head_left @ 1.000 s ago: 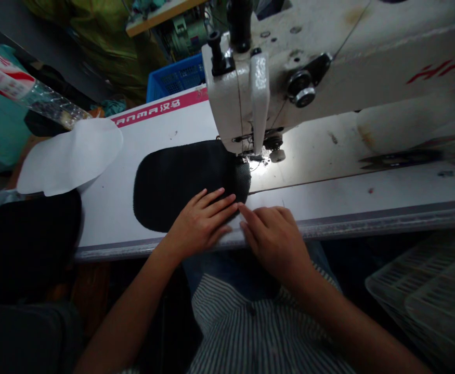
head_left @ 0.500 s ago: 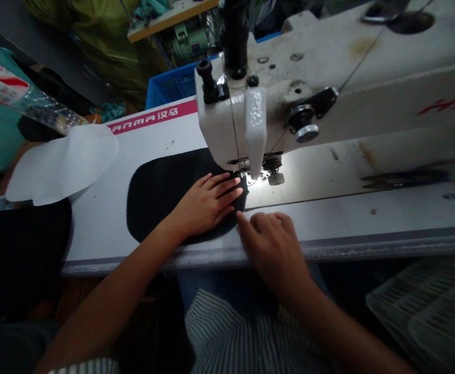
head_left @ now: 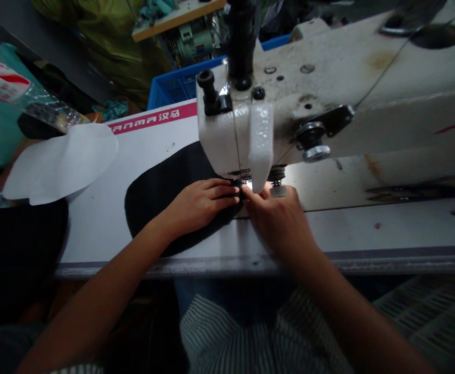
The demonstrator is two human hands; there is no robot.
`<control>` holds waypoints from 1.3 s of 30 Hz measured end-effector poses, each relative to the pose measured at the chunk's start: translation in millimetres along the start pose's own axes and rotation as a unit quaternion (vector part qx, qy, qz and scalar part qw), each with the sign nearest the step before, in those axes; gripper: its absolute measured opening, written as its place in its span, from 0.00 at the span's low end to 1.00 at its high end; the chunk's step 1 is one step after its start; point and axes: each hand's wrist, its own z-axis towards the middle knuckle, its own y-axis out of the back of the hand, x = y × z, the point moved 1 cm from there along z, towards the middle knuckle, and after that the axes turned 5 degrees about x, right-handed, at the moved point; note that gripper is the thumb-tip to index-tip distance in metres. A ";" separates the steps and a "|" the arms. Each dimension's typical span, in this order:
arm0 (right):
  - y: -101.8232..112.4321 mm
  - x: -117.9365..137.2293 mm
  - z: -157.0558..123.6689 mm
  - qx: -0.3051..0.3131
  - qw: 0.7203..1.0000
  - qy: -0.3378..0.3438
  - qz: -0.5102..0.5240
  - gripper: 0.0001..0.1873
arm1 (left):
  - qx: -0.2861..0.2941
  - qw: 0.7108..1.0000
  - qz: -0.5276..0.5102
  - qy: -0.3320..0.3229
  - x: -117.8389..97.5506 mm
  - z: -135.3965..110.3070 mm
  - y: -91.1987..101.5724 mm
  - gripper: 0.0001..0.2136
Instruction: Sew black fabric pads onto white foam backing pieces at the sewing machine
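The left hand (head_left: 198, 206) is lying flat, fingers slightly apart, on the rounded black fabric piece (head_left: 163, 184), which is sitting at the centre of the frame, its right end beneath the white metal sewing machine (head_left: 340, 72). Right there, the right hand (head_left: 277, 214) is holding its fingers bent, just beside the left fingertips; whether they're pinching the fabric, I cannot tell. Upper middle, a blue plastic crate (head_left: 172, 87) is showing its mesh wall, contents unclear. A clear plastic bottle with a red-and-white label (head_left: 4, 80) is slanting across the upper left, and a pale slatted plastic basket (head_left: 438, 317) is sitting dimly lower right.
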 end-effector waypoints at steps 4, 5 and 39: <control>-0.8 -0.7 -0.8 -0.008 1.000 0.000 0.009 0.18 | 0.000 0.998 0.026 0.052 -5.2 10.6 -3.4 0.15; -0.9 -1.0 -1.6 -0.007 1.000 -0.001 0.010 0.18 | -0.002 0.997 0.030 0.071 -7.2 13.4 -4.1 0.14; -8.1 29.5 -30.9 -0.038 0.997 -0.041 0.058 0.12 | -0.025 0.986 -0.103 0.129 -35.7 -0.7 -16.7 0.21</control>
